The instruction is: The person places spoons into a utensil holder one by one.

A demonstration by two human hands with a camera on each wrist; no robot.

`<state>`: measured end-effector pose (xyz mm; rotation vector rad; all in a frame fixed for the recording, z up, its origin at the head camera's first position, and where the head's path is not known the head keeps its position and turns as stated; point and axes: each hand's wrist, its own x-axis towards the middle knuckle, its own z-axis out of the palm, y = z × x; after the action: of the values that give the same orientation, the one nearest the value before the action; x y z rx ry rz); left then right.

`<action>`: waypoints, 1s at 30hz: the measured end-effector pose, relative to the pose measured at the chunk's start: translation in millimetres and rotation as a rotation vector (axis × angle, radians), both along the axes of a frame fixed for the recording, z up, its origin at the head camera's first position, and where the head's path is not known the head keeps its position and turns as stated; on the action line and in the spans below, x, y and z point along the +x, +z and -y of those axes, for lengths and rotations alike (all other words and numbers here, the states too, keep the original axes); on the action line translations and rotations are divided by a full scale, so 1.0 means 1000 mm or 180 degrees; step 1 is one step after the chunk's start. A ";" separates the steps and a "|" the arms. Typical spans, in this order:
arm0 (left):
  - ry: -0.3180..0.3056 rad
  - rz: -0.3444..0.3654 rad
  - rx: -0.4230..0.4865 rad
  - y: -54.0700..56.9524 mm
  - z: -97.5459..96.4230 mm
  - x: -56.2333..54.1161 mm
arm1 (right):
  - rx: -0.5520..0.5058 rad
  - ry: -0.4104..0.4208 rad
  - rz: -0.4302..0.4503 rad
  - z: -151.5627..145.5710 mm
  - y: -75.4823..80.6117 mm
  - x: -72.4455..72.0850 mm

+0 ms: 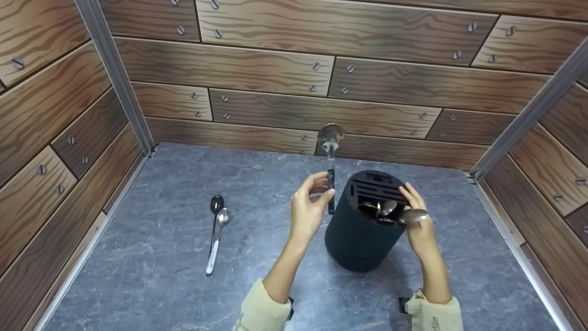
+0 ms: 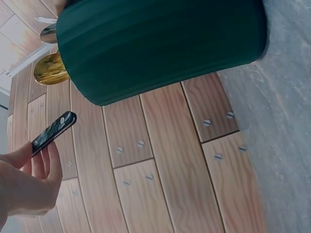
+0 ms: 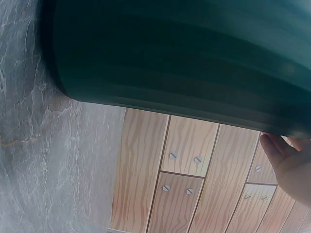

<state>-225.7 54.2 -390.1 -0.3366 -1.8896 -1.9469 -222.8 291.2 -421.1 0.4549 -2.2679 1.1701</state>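
My left hand (image 1: 308, 207) pinches the black handle of a metal spoon (image 1: 330, 135) between thumb and fingers. The spoon is raised with its round bowl upward, left of a dark green utensil holder (image 1: 360, 239). In the left wrist view the handle (image 2: 54, 131) shows in the fingers, apart from the holder; the bowl is out of sight. My right hand (image 1: 420, 234) rests against the holder's right side near the rim, fingers fairly straight. Several spoons (image 1: 389, 208) stand bowl-up in the holder's larger opening; one spoon bowl (image 1: 413, 215) partly covers the right hand.
On the grey marbled table (image 1: 161, 285), left of the hands, lie a black spoon (image 1: 217, 204) and a silver spoon with a pale handle (image 1: 212, 257), side by side. Slots (image 1: 376, 187) cut the holder's top. Wood-patterned walls (image 1: 271, 105) rise behind and at both sides.
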 end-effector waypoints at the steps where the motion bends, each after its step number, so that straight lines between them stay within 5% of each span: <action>1: -0.0005 -0.0038 0.0023 0.001 -0.002 -0.001 | 0.0001 -0.0003 0.0003 0.002 0.002 0.002; 10: -0.0026 -0.0262 0.0207 0.007 -0.017 -0.005 | -0.0020 0.0004 -0.0005 0.005 0.005 0.005; 30: -0.0249 -0.0252 0.0272 -0.003 -0.037 -0.013 | -0.0032 -0.0018 0.0010 0.000 0.000 0.002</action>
<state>-238.9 91.7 -392.8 -0.4618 -1.7625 -2.0269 -221.1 290.8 -421.3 0.4428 -2.2637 1.1797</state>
